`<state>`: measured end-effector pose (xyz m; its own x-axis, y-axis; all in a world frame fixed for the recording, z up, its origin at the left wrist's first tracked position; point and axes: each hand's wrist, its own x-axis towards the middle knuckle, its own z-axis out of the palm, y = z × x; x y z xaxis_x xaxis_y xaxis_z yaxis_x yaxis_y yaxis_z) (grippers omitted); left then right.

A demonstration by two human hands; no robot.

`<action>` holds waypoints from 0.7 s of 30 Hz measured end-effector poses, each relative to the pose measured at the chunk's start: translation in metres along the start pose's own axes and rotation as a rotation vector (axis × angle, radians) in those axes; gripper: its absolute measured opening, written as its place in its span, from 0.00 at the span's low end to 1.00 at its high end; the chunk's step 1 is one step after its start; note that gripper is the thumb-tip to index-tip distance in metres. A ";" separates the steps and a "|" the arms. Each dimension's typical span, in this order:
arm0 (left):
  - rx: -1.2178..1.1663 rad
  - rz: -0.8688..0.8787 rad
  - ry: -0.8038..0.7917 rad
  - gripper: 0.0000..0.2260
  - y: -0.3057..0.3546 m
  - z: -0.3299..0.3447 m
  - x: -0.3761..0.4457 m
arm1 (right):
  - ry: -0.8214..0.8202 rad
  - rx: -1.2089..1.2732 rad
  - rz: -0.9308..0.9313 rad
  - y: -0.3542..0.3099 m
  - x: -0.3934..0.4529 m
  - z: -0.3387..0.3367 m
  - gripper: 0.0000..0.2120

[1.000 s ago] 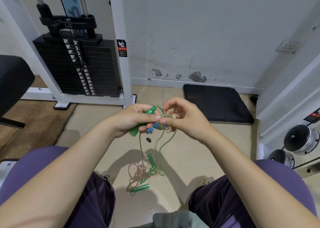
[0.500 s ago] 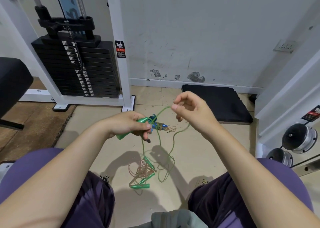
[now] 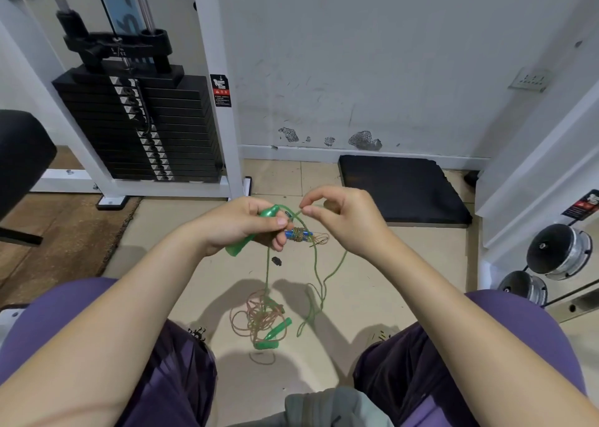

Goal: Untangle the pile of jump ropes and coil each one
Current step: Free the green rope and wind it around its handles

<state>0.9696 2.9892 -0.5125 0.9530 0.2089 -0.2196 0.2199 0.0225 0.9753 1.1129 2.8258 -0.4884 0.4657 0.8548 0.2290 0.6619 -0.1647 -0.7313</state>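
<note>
Green handle (image 3: 256, 232) half-buried in left hand (image 3: 240, 224); blue handle (image 3: 297, 234) wrapped under cord; floor tangle (image 3: 259, 316) too knotted to separate.

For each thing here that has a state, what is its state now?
left hand: grips green handle and blue handle
right hand: pinches green cord
blue handle: wound with cord
rope pile: tangled on floor
weight stack: resting down
</note>
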 end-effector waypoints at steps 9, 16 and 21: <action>0.083 0.004 0.029 0.05 0.002 -0.005 -0.002 | -0.153 0.579 0.157 0.000 -0.002 -0.003 0.13; -0.040 0.087 -0.022 0.09 0.006 0.006 -0.001 | -0.163 0.086 0.020 -0.003 -0.002 0.011 0.14; 0.085 0.036 -0.009 0.10 0.002 -0.005 -0.002 | -0.026 0.224 0.034 -0.005 -0.001 0.003 0.08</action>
<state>0.9669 2.9935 -0.5094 0.9622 0.1997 -0.1853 0.2023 -0.0678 0.9770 1.1076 2.8276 -0.4872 0.4684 0.8635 0.1868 0.4975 -0.0830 -0.8635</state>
